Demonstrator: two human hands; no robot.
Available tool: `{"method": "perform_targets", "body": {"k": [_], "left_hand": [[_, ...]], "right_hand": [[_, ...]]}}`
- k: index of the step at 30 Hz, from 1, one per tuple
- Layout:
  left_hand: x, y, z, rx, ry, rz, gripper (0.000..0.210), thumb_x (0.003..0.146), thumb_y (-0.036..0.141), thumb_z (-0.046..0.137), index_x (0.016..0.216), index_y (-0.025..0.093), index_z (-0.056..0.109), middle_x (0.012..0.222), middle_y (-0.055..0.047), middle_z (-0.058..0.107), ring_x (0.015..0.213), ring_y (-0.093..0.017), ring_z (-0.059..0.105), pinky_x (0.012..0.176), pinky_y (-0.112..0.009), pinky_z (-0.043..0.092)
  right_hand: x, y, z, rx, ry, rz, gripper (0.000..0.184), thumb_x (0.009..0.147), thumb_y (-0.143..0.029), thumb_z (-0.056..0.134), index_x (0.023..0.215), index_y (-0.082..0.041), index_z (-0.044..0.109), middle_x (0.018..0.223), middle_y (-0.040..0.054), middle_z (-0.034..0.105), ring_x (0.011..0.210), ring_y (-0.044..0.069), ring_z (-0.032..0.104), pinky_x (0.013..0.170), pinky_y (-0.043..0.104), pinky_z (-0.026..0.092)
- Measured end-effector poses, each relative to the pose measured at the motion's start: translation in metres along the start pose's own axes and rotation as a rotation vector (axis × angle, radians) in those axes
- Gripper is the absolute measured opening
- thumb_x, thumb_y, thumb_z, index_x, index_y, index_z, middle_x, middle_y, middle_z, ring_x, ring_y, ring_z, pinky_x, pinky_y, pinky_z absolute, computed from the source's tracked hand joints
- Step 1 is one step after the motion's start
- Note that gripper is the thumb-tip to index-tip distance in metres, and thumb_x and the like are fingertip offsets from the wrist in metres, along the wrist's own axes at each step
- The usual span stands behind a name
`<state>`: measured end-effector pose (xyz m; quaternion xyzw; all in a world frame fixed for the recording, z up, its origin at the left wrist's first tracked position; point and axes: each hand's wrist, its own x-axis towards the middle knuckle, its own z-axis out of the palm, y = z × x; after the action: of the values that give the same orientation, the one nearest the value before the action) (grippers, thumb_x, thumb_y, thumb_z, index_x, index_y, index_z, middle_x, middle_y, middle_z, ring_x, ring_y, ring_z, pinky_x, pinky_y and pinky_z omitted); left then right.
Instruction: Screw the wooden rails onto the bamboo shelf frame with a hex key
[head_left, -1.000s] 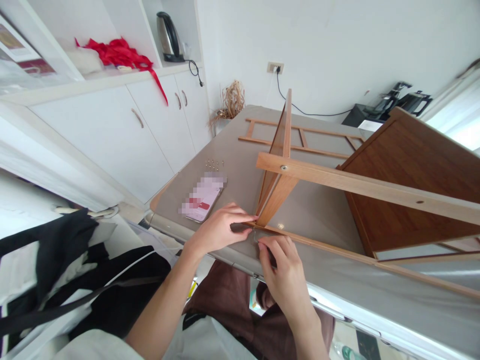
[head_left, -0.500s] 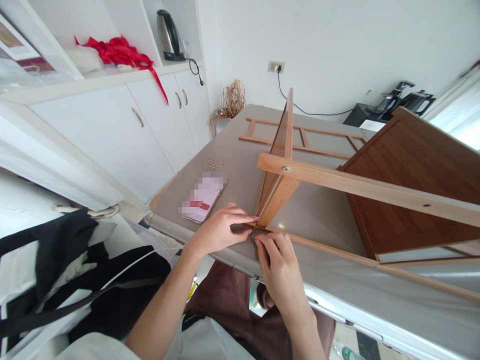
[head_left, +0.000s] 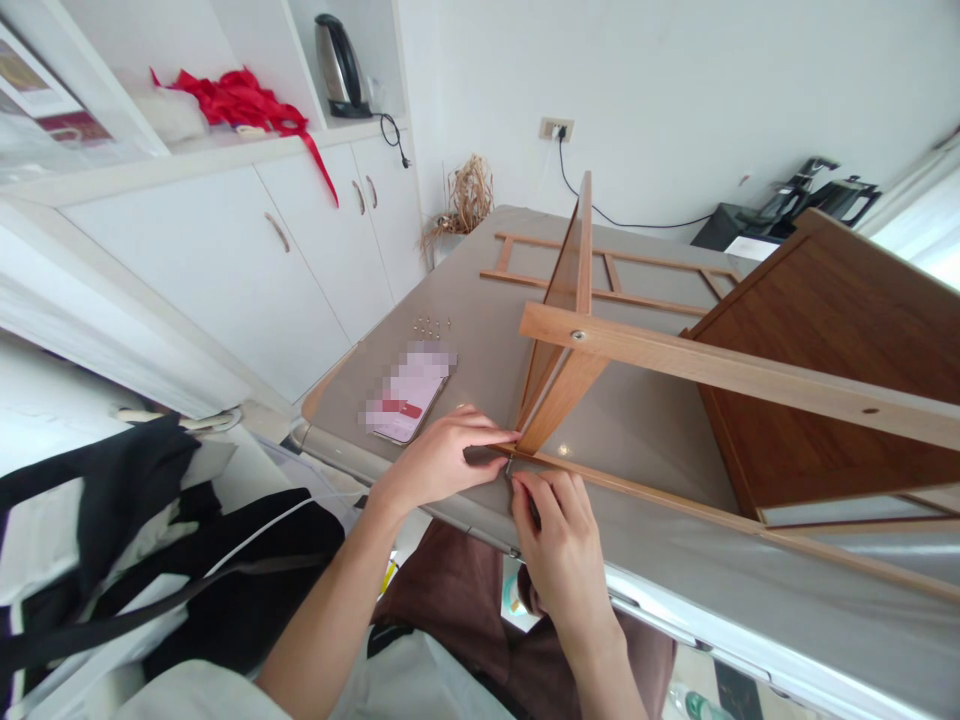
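A partly joined wooden rack frame stands on edge on the table, with an upper rail (head_left: 720, 365), a lower rail (head_left: 637, 490) and an upright slatted panel (head_left: 566, 270) between them. My left hand (head_left: 442, 455) grips the near end of the lower rail between thumb and fingers, right at the panel's bottom corner. Just to its right, my right hand (head_left: 559, 515) pinches a thin metal piece that looks like a hex key (head_left: 509, 466), held against the rail's outer side; the fingers hide most of it. One screw head (head_left: 578, 336) shows in the upper rail.
A phone (head_left: 409, 395) lies left of my hands, with several small screws (head_left: 431, 327) behind it. Farther back is a ladder-like wooden frame (head_left: 611, 272). A brown wooden board (head_left: 832, 380) leans at the right. White cabinets (head_left: 292, 240) line the left wall.
The hex key has turned slightly and my right fingers have shifted a little at the rail. My left hand keeps its hold. The whole view has moved slightly.
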<state>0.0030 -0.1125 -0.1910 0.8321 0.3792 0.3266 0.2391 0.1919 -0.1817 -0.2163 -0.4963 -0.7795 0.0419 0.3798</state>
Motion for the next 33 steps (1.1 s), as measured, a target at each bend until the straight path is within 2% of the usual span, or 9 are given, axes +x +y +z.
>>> {"method": "perform_targets", "body": {"k": [19, 26, 29, 33], "left_hand": [[0.0007, 0.0009, -0.0003, -0.01, 0.003, 0.0, 0.03, 0.091, 0.016, 0.067, 0.119, 0.024, 0.073, 0.098, -0.003, 0.075, 0.094, -0.018, 0.062, 0.089, -0.032, 0.051], [0.0, 0.0012, -0.0003, -0.004, 0.004, -0.008, 0.03, 0.091, 0.018, 0.066, 0.12, 0.025, 0.073, 0.096, -0.002, 0.074, 0.094, -0.018, 0.061, 0.088, -0.032, 0.05], [0.0003, 0.0018, -0.0005, 0.001, 0.0, -0.006, 0.032, 0.091, 0.017, 0.067, 0.121, 0.025, 0.073, 0.096, -0.002, 0.074, 0.092, -0.018, 0.06, 0.088, -0.032, 0.05], [0.0012, 0.0027, -0.0013, 0.0, -0.005, -0.01, 0.033, 0.091, 0.018, 0.067, 0.123, 0.026, 0.072, 0.097, -0.002, 0.074, 0.092, -0.018, 0.06, 0.088, -0.032, 0.05]], "right_hand": [[0.0022, 0.0013, -0.0005, 0.004, 0.045, 0.077, 0.011, 0.099, -0.017, 0.058, 0.107, -0.021, 0.064, 0.093, 0.0051, 0.062, 0.09, 0.02, 0.056, 0.085, 0.038, 0.048], [-0.0007, 0.0019, -0.0013, -0.047, 0.058, 0.104, 0.004, 0.097, -0.019, 0.06, 0.099, -0.02, 0.064, 0.096, 0.0068, 0.06, 0.092, 0.022, 0.055, 0.085, 0.039, 0.048], [-0.0011, 0.0025, -0.0026, -0.08, 0.045, 0.109, 0.005, 0.097, -0.02, 0.061, 0.096, -0.02, 0.066, 0.098, 0.008, 0.058, 0.094, 0.023, 0.053, 0.086, 0.041, 0.047], [-0.0009, 0.0045, -0.004, -0.052, 0.006, 0.106, 0.009, 0.097, -0.019, 0.059, 0.102, -0.022, 0.066, 0.098, 0.0068, 0.058, 0.094, 0.023, 0.053, 0.087, 0.042, 0.046]]}}
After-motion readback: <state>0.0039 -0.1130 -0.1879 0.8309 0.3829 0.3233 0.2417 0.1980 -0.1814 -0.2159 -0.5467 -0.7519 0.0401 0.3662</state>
